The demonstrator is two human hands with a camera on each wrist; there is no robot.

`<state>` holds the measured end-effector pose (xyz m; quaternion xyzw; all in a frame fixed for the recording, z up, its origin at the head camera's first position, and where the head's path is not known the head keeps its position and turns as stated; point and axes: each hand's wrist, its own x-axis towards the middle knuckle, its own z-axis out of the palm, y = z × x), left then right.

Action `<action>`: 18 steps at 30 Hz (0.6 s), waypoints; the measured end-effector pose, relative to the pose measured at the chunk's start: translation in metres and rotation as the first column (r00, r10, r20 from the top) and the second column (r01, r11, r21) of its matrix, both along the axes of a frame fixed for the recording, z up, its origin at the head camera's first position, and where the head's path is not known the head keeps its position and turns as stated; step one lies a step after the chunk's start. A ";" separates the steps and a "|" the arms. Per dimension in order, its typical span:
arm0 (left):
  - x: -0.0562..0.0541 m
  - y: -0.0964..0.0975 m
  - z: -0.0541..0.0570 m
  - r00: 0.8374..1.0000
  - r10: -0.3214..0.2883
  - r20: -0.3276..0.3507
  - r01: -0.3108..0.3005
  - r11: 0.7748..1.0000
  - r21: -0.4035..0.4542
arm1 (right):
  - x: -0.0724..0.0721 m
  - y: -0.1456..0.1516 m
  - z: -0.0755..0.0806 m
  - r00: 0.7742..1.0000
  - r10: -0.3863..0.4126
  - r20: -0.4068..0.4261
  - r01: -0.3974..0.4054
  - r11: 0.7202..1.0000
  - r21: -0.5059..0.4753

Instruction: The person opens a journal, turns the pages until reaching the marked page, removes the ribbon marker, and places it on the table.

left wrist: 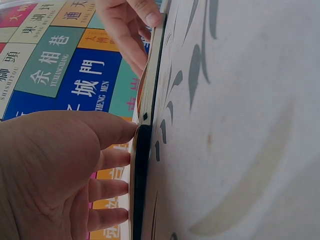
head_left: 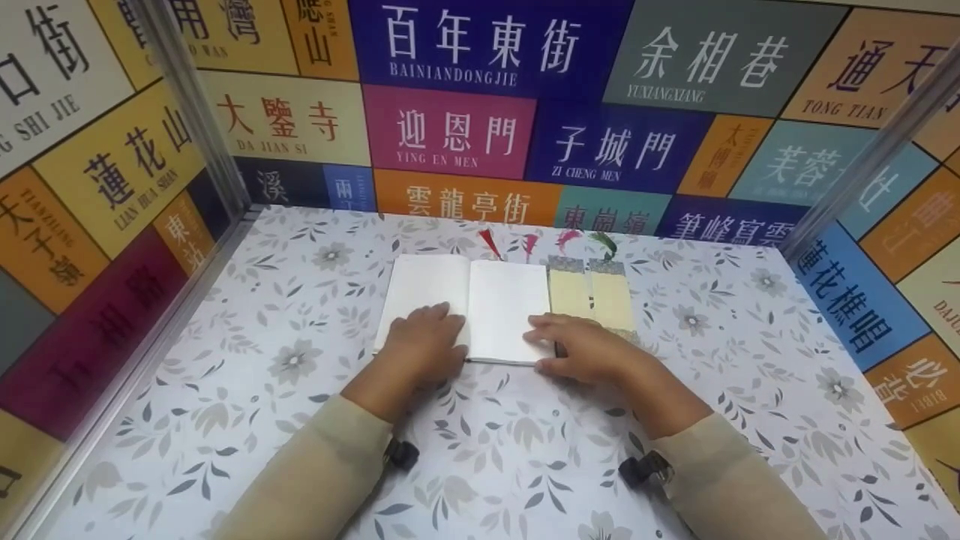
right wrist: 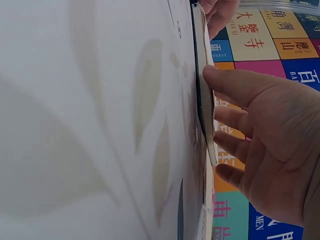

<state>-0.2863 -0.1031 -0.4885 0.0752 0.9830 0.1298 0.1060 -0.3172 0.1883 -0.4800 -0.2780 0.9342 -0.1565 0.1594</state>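
Observation:
An open notebook (head_left: 506, 307) with blank white pages lies flat on the table. My left hand (head_left: 426, 337) rests on its left page near the lower part, and in the left wrist view the fingertips (left wrist: 120, 187) touch the page with the fingers fairly straight. At the right page's lower right edge is my right hand (head_left: 585, 346); its thumb (right wrist: 220, 80) and fingers touch the page edge in the right wrist view, spread and lightly bent. Two pale yellow bookmarks (head_left: 570, 289) with glittery grey ends lie right of the notebook, partly behind the right hand.
Red and pink tassels (head_left: 489, 241) and a green tassel (head_left: 604, 244) lie along the top of the notebook and bookmarks. A floral cloth (head_left: 300, 420) covers the table. Panels with printed street names (head_left: 450, 135) enclose it at the back and both sides.

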 end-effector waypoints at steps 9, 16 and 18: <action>-0.001 0.001 0.000 1.000 0.012 0.016 -0.012 1.000 0.000 | -0.002 -0.001 0.000 0.999 -0.033 -0.031 0.029 0.993 -0.112; -0.003 0.001 0.000 0.999 0.009 0.032 -0.009 1.000 -0.005 | -0.003 -0.009 0.003 0.975 -0.180 -0.128 0.160 0.975 -0.152; -0.003 0.001 0.000 1.000 0.009 0.029 -0.009 1.000 -0.006 | -0.002 -0.011 0.006 0.965 -0.218 -0.148 0.191 0.965 -0.179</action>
